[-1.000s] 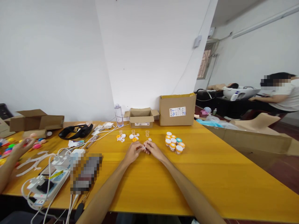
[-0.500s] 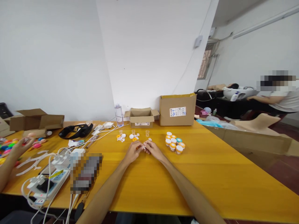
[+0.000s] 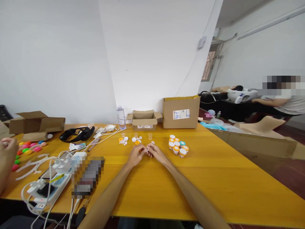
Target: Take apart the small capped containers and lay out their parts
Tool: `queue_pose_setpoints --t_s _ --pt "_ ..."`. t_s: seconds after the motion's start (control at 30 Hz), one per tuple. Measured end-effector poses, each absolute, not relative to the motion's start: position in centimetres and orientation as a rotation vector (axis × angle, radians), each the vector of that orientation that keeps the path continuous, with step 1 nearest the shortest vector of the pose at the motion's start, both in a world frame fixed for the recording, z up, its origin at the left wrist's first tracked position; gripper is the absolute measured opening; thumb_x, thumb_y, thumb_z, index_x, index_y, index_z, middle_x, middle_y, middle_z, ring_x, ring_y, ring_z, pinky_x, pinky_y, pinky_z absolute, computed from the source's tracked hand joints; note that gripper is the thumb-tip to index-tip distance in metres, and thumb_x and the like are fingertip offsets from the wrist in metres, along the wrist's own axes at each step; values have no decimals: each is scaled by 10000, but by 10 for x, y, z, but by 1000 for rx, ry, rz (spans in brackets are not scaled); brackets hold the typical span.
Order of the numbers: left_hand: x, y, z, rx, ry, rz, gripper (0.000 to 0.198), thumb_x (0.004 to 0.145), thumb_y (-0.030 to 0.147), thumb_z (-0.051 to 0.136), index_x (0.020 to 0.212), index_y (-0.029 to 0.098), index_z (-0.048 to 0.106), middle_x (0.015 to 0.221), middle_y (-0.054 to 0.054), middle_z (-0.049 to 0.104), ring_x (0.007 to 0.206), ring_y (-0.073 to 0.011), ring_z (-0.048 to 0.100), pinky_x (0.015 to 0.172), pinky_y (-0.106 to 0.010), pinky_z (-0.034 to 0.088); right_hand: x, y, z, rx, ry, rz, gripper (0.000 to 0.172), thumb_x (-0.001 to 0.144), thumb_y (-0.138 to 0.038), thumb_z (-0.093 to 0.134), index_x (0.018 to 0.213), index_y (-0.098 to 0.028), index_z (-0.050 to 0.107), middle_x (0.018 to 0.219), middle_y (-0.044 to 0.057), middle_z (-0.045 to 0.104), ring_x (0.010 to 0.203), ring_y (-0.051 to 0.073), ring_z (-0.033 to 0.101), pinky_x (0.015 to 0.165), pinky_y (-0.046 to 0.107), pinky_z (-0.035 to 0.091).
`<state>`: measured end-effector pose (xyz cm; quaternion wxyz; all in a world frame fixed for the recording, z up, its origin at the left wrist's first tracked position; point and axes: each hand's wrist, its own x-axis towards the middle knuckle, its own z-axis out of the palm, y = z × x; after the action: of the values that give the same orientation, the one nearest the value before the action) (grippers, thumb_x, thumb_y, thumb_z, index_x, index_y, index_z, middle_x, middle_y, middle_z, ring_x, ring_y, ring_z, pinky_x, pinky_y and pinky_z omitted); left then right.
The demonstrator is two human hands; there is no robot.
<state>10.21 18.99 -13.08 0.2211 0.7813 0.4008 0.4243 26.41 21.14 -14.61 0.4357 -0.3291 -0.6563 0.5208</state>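
My left hand [image 3: 137, 154] and my right hand [image 3: 153, 150] meet over the table, fingertips pinched together around a small white piece [image 3: 147, 150] mostly hidden by the fingers. Just beyond them lie white perforated discs [image 3: 123, 142], a white cap [image 3: 133, 139] and an orange cap [image 3: 137, 142]. A clear little cup [image 3: 150, 136] stands behind my right hand, and another clear cup [image 3: 136, 135] is farther left. To the right, several small jars [image 3: 176, 149] with white, orange and teal lids stand grouped.
An open carton [image 3: 144, 121], a taller closed box [image 3: 181, 113] and a clear bottle [image 3: 121, 117] line the wall. At left are a power strip [image 3: 59, 183] with cables, a blurred-out phone [image 3: 88, 178], colourful balls [image 3: 28, 149] and another person's hand [image 3: 8, 149].
My hands stay almost still, pinched around the small white piece. At the left, the other person's hand has drawn back toward the frame's edge, uncovering more of the coloured balls.
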Motion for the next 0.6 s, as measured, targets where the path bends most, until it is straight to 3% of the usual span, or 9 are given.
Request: queue_pose_setpoints --t_s 0.6 --pt "102 187 -127 2195 974 1201 291 928 376 513 756 196 662 763 -27 670 767 -169 592 786 -290 450 264 208 -140 -907 -1522 1318 569 660 -779 580 640 -219 477 496 -62 511 421 81 453 419 202 355"
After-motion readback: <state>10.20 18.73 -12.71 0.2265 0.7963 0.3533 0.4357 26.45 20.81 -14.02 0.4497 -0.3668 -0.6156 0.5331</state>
